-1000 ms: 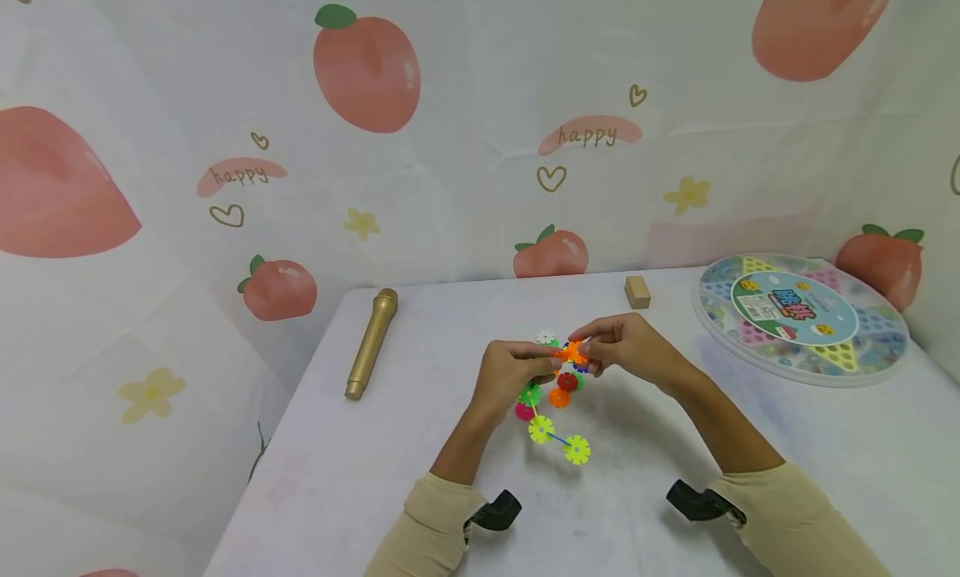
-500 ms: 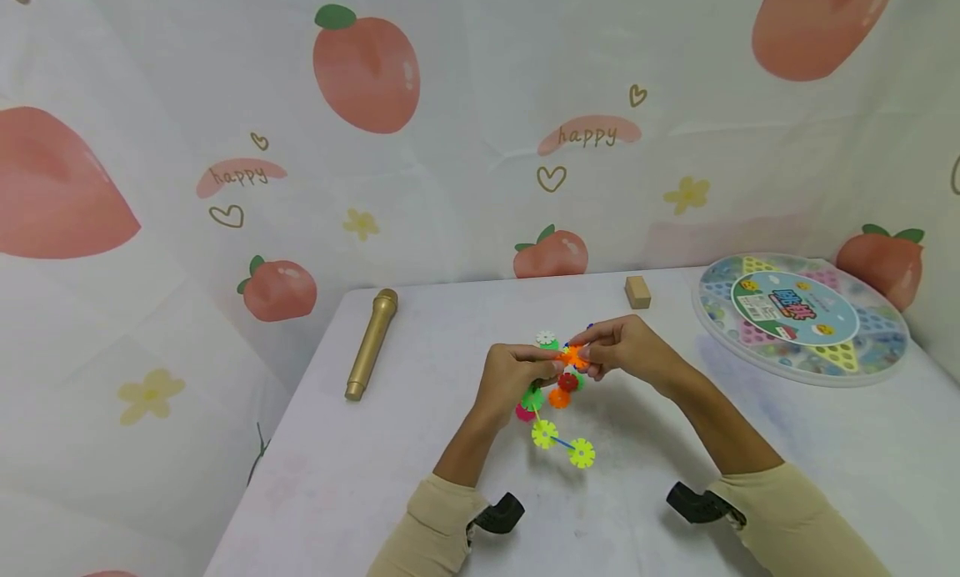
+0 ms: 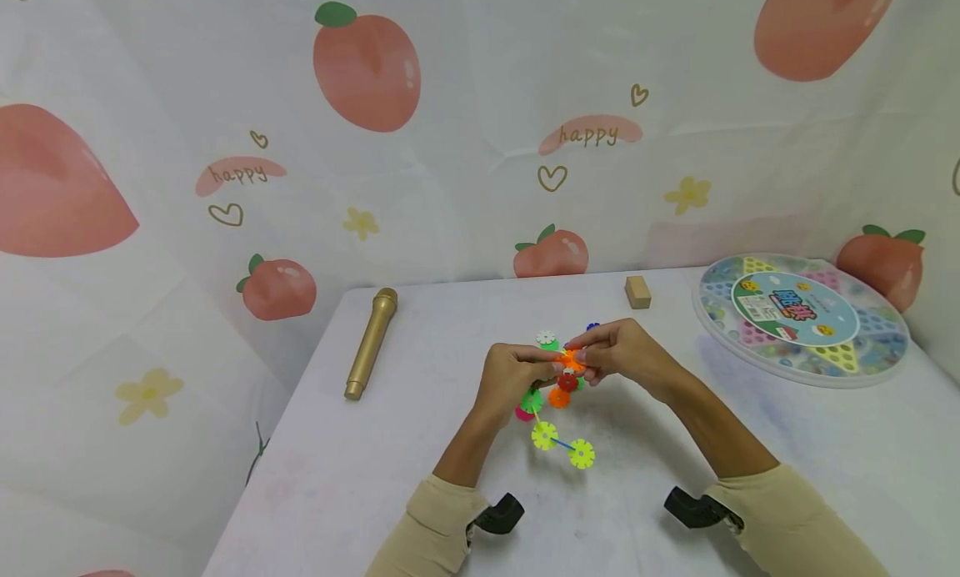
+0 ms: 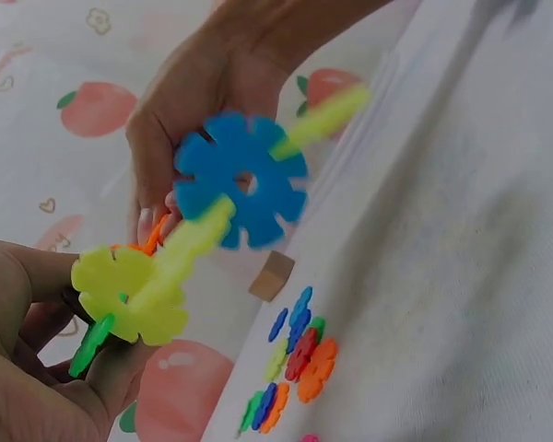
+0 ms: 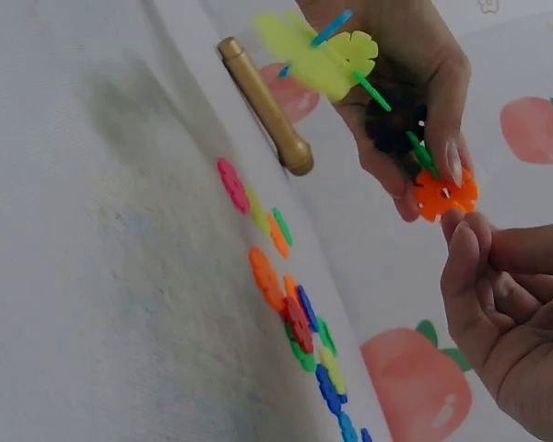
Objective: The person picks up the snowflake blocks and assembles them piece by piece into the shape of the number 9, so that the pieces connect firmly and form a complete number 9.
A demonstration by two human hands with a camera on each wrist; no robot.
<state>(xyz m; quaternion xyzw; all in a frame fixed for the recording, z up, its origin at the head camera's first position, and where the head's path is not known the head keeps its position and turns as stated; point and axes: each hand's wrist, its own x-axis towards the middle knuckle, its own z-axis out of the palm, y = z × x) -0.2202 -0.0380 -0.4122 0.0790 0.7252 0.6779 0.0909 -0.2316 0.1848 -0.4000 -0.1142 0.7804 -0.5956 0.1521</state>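
Left hand (image 3: 506,382) pinches the chain (image 3: 544,435), right hand (image 3: 628,353) an orange disc (image 5: 432,196) against it, apparently joining; a firm push seems needed.

A white backdrop (image 3: 450,185) printed with peaches (image 3: 367,72) hangs behind a white-covered table (image 3: 442,327).

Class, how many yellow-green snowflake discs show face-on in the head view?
2: one yellow-green disc below the left hand, the second yellow-green disc lower and to its right, with an edge-on blue disc between them. Others may be hidden from view.
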